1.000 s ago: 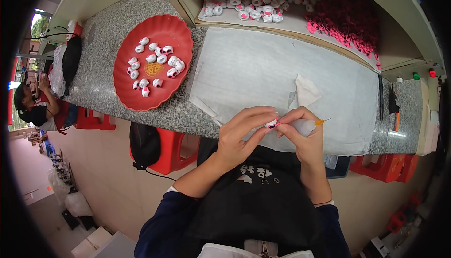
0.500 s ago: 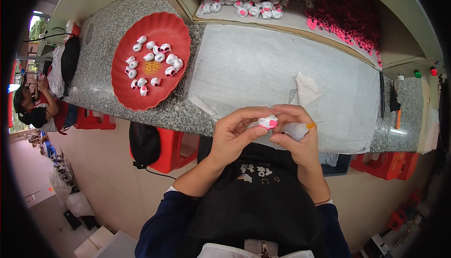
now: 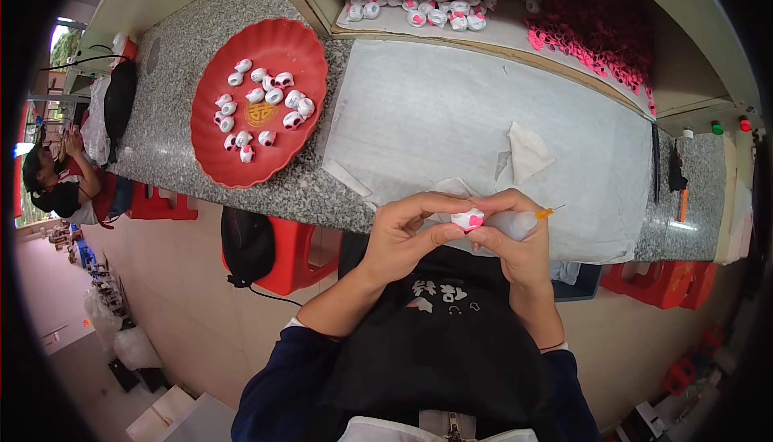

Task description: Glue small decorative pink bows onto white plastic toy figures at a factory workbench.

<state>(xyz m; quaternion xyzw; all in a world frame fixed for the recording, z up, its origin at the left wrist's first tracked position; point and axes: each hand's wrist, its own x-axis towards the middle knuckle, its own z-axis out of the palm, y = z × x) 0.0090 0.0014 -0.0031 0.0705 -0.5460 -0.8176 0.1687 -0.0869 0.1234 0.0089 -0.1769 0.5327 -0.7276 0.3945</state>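
bead (image 3: 467,219), white with pink, half hidden, pinched between left hand (image 3: 407,233) and right hand (image 3: 515,237), which also grips a tube (image 3: 515,223).

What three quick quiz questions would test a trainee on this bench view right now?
1. True or false: the red plate holds small white and pink pieces.
2. Which hand holds the syringe-like applicator with the orange tip: A left, B right?
3. Fill in: the small white and pink piece is pinched between the fingers of ____ hands.

Key: 1 true. 2 B. 3 both; the left hand meets the right over the bench edge.
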